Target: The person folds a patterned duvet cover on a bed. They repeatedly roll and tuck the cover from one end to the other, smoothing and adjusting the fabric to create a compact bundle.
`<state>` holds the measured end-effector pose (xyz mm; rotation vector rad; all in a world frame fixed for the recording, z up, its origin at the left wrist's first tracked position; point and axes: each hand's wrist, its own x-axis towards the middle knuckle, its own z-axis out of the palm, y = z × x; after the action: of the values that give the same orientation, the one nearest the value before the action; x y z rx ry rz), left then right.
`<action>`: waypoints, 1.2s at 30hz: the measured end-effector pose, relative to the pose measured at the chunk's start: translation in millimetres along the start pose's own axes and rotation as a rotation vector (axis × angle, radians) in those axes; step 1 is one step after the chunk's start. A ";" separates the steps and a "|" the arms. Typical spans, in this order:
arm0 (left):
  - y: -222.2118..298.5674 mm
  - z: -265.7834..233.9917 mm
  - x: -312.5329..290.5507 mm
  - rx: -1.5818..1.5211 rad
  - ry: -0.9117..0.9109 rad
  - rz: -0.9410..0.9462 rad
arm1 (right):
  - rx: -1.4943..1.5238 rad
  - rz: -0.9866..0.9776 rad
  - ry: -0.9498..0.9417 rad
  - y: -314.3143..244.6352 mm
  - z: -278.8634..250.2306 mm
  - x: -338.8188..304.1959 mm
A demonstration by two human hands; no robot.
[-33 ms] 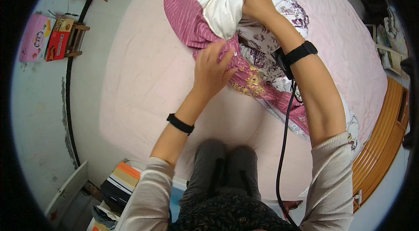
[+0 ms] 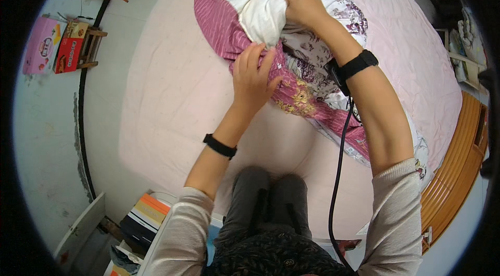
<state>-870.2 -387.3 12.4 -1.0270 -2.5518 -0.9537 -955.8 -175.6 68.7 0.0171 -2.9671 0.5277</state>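
A bunched duvet cover (image 2: 221, 20) lies on the bed, mauve with pale stripes and a gold pattern on one side, white with purple flowers on the other. At its far part, my right hand (image 2: 302, 7) is closed around a gathered fold of plain white cloth (image 2: 260, 18), which looks like part of the cover or a quilt in it. My left hand (image 2: 253, 75) rests nearer and to the left, fingers spread against the mauve cloth just below that white fold. Its fingertips touch the fabric without gripping it. A dark opening between the layers shows below my right hand.
A pale pink sheet (image 2: 172, 93) covers the bed under the cloth. From my right wrist a black cable (image 2: 336, 187) runs down toward me. A wooden headboard (image 2: 453, 166) stands at the right. Boxes (image 2: 70, 46) sit on a small stool at the far left.
My left hand has shifted slightly right, its fingers now against the mauve cloth. My right hand has drawn the white fold a little to the left.
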 end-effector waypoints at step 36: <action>58.8 88.5 129.2 0.108 -0.408 0.661 | 0.490 0.413 0.294 97.7 25.1 -188.8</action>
<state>-921.5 -228.9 28.9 -2.0110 -2.2199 -0.4502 -775.0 -94.7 -12.2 -0.5786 -2.4856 1.1784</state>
